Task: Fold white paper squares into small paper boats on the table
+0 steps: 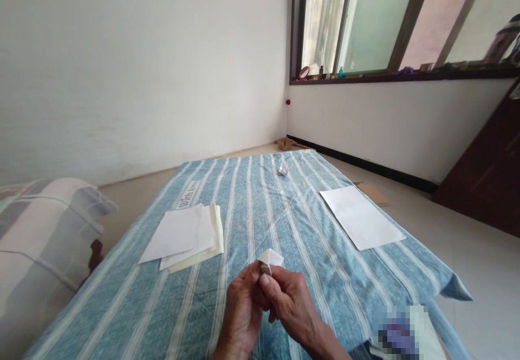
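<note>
A small folded piece of white paper (271, 257) is held between my two hands above the near middle of the table. My left hand (242, 300) pinches it from the left side, fingers curled. From the right, my right hand (290, 300) grips it with the thumb on top near a greyish edge. The fingers hide the lower part of the paper. Left of my hands lies a stack of white and pale yellow sheets (179, 236). To the right, a white sheet (361, 216) lies flat. A small folded paper piece (283, 169) sits near the far edge.
A blue striped cloth (239, 208) covers the table, hanging over its right corner. A covered piece of furniture (44, 240) stands at the left. A pixelated patch (402, 333) hides something at the lower right. A windowsill (365, 79) holds small items, including a red-rimmed mirror (304, 72).
</note>
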Demonstrator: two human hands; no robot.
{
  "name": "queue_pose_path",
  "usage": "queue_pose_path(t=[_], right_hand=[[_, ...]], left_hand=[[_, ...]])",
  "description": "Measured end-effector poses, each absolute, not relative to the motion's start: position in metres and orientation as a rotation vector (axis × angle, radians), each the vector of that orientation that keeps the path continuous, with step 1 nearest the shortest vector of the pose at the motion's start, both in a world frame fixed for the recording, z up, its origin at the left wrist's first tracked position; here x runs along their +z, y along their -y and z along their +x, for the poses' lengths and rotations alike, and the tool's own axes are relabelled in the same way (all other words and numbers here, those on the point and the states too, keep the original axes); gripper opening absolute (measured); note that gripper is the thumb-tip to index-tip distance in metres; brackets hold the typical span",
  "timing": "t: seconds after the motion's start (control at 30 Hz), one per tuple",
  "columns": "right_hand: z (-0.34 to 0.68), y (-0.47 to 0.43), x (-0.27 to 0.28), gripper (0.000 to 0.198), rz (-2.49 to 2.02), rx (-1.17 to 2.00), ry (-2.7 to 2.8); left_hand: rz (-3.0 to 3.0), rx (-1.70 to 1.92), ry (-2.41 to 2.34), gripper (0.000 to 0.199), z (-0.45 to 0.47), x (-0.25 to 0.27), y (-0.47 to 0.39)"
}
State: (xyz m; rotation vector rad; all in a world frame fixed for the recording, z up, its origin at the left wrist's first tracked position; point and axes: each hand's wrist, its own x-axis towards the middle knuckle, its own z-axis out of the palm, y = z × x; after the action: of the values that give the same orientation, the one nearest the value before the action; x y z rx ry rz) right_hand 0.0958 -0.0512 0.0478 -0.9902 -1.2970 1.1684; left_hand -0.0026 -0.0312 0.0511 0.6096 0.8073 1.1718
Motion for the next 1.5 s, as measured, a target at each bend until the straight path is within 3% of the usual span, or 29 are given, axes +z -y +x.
queue_pose_path(t=[0.3, 1.1, 1.3, 1.5], right_hand=[[0.100, 0.053, 0.061, 0.057, -1.092, 1.213, 1.016], [0.106, 0.055, 0.040, 0.048, -1.112, 1.258, 0.863], [0.113, 0.052, 0.038, 0.069, -1.145, 1.285, 0.866], [0.123, 0.052, 0.042, 0.044, -0.990, 1.507, 0.991]], left_hand=[[0.782, 1.328, -0.994, 0.032, -0.006, 0.049, 0.027], [0.897, 1.237, -1.036, 0.028, -0.014, 0.054, 0.035], [1.078, 1.206, -1.132, 0.023, -0.020, 0.060, 0.035], [1.231, 1.065, -1.109, 0.021, -0.026, 0.072, 0.036]])
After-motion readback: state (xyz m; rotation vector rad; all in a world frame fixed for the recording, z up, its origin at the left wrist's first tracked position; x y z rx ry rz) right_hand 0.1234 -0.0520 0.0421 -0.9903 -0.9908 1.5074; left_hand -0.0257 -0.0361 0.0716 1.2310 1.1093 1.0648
